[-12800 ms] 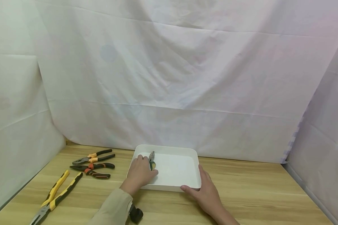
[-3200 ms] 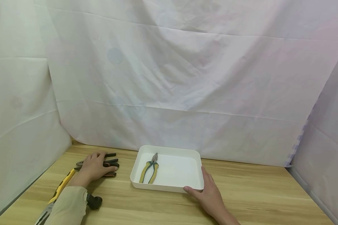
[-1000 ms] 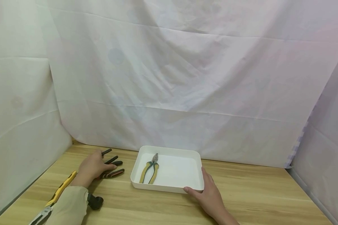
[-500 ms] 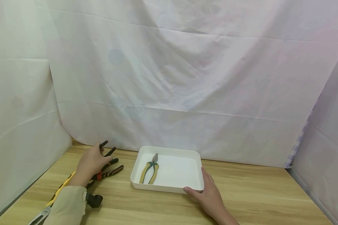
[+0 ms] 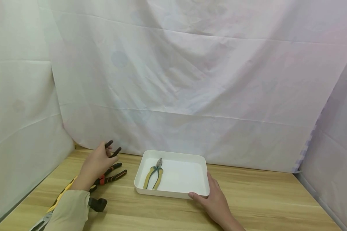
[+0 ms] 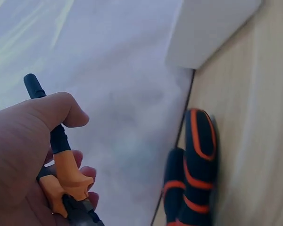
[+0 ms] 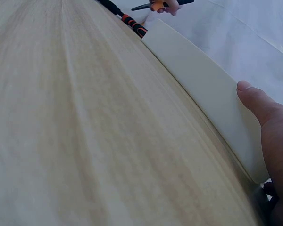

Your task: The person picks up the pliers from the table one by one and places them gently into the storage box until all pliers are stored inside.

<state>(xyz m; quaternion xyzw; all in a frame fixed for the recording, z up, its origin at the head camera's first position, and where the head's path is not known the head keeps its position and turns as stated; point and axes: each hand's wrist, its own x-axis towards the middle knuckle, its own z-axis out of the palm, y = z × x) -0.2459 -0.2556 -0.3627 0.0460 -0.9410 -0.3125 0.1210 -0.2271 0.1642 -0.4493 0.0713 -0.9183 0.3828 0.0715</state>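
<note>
My left hand (image 5: 96,163) grips orange-and-black long-nose pliers (image 6: 70,174) by the handles, at the back left. In the right wrist view, these pliers are raised above the table. The hand hides most of them in the head view; the black handle ends stick out to the right. Just below lie red-and-black pliers (image 5: 115,177), partly covered by the hand and wrist. My right hand (image 5: 215,200) holds the near right corner of a white tray (image 5: 185,176), thumb on its front wall. Yellow-and-green pliers (image 5: 147,178) lie at the tray's left side, jaws pointing away.
Larger yellow-and-black pliers (image 5: 55,203) lie at the front left, partly behind the left sleeve (image 5: 67,211). White cloth (image 5: 191,80) hangs along the back and sides of the wooden table (image 5: 263,199). Bare wood shows right of the tray.
The left hand left the yellow-and-green pliers in the tray, moved left and picked up the orange-and-black pliers. The red-and-black pliers shifted and turned. The right hand stayed at the tray's corner.
</note>
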